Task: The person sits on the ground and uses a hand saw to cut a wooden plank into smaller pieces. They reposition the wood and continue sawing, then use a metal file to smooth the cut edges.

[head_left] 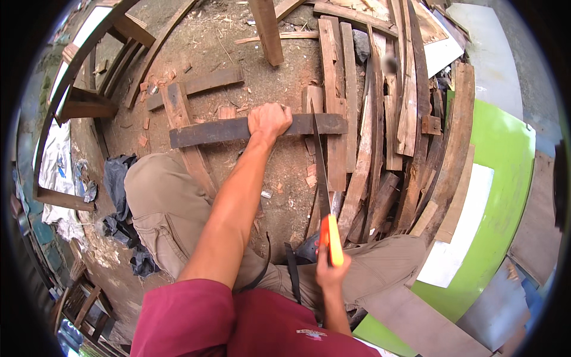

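Observation:
A dark, weathered wooden plank (208,132) lies crosswise in front of me, bridging a reddish-brown board (193,157) on the left and timber on the right. My left hand (270,121) is closed over the plank near its middle, pressing down on it. In my right hand (331,271) is a handsaw (322,172), gripped by its yellow and orange handle. The saw's blade points away from me and crosses the plank near its right end, its tip beyond the far edge. Whether the teeth have cut into the wood cannot be made out.
Several long timber pieces (410,101) are piled to the right, beside a green sheet (505,154) with a white panel (461,229). An upright wooden leg (267,35) stands ahead. A wooden frame (89,107) and black plastic (119,184) are at left. Wood chips litter the ground.

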{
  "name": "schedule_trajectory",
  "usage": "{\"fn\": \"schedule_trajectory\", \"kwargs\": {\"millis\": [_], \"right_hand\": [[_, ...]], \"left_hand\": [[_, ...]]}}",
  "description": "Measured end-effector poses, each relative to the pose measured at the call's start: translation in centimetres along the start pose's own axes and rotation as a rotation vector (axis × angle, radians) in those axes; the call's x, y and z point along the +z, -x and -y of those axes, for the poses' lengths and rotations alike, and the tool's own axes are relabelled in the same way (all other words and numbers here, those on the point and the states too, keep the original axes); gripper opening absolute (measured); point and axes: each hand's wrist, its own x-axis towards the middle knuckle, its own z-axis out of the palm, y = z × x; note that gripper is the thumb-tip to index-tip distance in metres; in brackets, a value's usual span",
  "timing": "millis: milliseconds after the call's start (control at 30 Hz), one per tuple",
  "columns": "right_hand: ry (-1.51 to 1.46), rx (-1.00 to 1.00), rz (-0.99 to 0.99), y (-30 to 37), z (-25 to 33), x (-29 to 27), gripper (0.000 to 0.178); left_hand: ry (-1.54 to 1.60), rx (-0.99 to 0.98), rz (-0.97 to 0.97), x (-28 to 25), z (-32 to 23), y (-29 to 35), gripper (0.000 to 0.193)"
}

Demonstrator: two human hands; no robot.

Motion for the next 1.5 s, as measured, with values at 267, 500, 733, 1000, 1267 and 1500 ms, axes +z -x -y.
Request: {"fn": "schedule_trajectory", "kwargs": {"millis": [267,500,733,1000,1267,1500], "right_hand": [[0.107,-0.062,0.039,-9.5,2.9,5.2,0.011],[0.086,-0.039,0.012,-2.6,-1.3,1.3,0.005],[0.085,-0.109,0.018,-2.2,0.5,3.1,0.002],[-0.027,-0.068,-0.061,-1.1,-1.8,4.3,0.007],[-0.021,-0.097,-0.110,2.6,-2.6,5.0,0.009],[-0.038,-0.003,-0.095,6.4,-1.8,4.0,0.011]], "left_hand": [[-0.001,-0.059,0.026,-1.5,0.5,-2.3,0.053],[-0.050,-0.019,0.015,-1.0,-0.2,-1.4,0.053],[-0.062,-0.026,0.020,-0.9,0.4,-2.0,0.051],[-0.061,-0.026,0.034,-1.0,-0.2,-1.2,0.054],[-0.036,0.001,0.003,1.2,2.1,2.2,0.058],[-0.077,0.042,-0.003,1.8,2.4,5.1,0.058]]}}
